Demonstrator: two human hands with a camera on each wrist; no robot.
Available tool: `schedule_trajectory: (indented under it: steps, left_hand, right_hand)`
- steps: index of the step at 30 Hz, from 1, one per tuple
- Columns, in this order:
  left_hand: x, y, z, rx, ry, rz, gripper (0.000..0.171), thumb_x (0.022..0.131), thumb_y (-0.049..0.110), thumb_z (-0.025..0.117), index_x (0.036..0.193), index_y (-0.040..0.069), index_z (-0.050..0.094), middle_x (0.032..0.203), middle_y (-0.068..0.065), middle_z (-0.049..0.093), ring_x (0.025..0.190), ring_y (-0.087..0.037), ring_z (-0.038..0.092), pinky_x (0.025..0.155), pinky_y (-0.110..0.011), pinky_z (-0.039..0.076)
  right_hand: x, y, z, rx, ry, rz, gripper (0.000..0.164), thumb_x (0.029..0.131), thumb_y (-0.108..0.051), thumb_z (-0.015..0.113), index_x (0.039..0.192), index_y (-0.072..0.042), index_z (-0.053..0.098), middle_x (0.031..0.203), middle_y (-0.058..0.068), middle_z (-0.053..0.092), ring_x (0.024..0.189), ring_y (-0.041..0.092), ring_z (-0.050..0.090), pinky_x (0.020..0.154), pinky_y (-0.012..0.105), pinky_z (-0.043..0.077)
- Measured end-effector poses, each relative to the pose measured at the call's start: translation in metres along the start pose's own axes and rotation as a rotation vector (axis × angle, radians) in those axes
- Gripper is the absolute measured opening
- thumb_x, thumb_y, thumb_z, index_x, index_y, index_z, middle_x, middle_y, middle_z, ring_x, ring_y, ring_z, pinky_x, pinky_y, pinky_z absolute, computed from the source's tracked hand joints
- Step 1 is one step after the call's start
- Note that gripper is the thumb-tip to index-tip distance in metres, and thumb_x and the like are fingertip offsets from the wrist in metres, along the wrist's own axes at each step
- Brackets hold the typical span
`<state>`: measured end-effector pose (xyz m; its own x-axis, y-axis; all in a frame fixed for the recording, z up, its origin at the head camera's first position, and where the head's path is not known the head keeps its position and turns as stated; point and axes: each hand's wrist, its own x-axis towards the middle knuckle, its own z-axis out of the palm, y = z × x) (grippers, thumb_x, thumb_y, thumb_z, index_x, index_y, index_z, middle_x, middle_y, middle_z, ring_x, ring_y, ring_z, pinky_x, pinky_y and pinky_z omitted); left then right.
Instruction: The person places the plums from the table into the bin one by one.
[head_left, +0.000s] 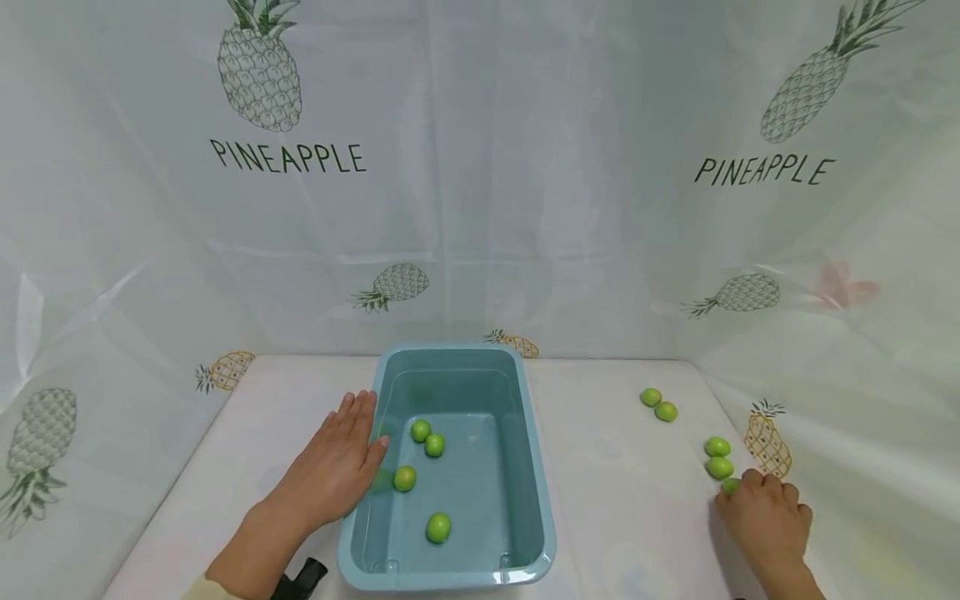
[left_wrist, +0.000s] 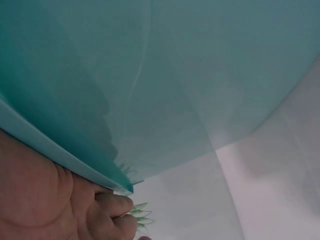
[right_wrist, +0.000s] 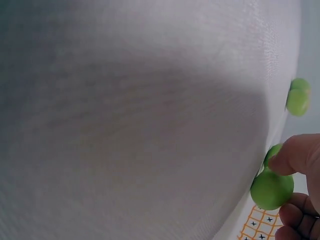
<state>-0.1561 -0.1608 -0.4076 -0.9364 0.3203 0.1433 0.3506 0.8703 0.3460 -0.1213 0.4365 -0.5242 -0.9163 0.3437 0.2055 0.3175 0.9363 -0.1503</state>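
Note:
My left hand rests with straight fingers along the left rim of a blue-green plastic basin. In the left wrist view its palm lies against the outside of the rim. Several small limes sit on the basin floor, one lime near the front. Far to the right, my right hand pinches a lime between thumb and fingers at the table's right edge. In the head view the fingers partly cover it. Just beyond it lie two more limes, the nearer lime close to the fingertips.
Another pair of limes, including one lime, lies farther back on the white-covered table. A pineapple-print sheet hangs behind and at both sides. Below the left wrist is a black object.

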Motion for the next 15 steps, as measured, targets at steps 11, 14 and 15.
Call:
schedule_trajectory:
  steps: [11, 14, 15]
  left_hand:
    - [-0.0014, -0.0002, -0.0005, 0.002, 0.005, 0.001, 0.069, 0.111, 0.03, 0.052, 0.16, -0.012, 0.028, 0.168, -0.03, 0.031, 0.158, -0.05, 0.023, 0.123, -0.067, 0.029]
    - [-0.0013, 0.0, -0.0004, -0.001, 0.0, 0.003, 0.069, 0.111, 0.031, 0.051, 0.16, -0.013, 0.028, 0.168, -0.03, 0.031, 0.158, -0.05, 0.023, 0.123, -0.068, 0.029]
    - [-0.0011, 0.0002, -0.0005, -0.002, -0.001, 0.004, 0.069, 0.112, 0.031, 0.051, 0.16, -0.013, 0.028, 0.168, -0.03, 0.031, 0.158, -0.05, 0.023, 0.123, -0.067, 0.029]
  right_hand:
    - [0.001, 0.0035, 0.0023, -0.023, -0.012, 0.041, 0.029, 0.088, -0.011, 0.066, 0.093, 0.014, 0.052, 0.087, 0.032, 0.055, 0.09, 0.054, 0.052, 0.072, 0.066, 0.041]
    - [-0.0002, 0.0077, 0.0012, -0.015, -0.006, 0.04, 0.031, 0.089, -0.013, 0.063, 0.094, 0.016, 0.05, 0.088, 0.034, 0.054, 0.089, 0.056, 0.051, 0.071, 0.067, 0.039]
    - [-0.0004, 0.009, 0.0004, -0.016, -0.002, 0.042, 0.032, 0.09, -0.014, 0.062, 0.094, 0.016, 0.05, 0.087, 0.034, 0.053, 0.089, 0.056, 0.05, 0.071, 0.067, 0.039]
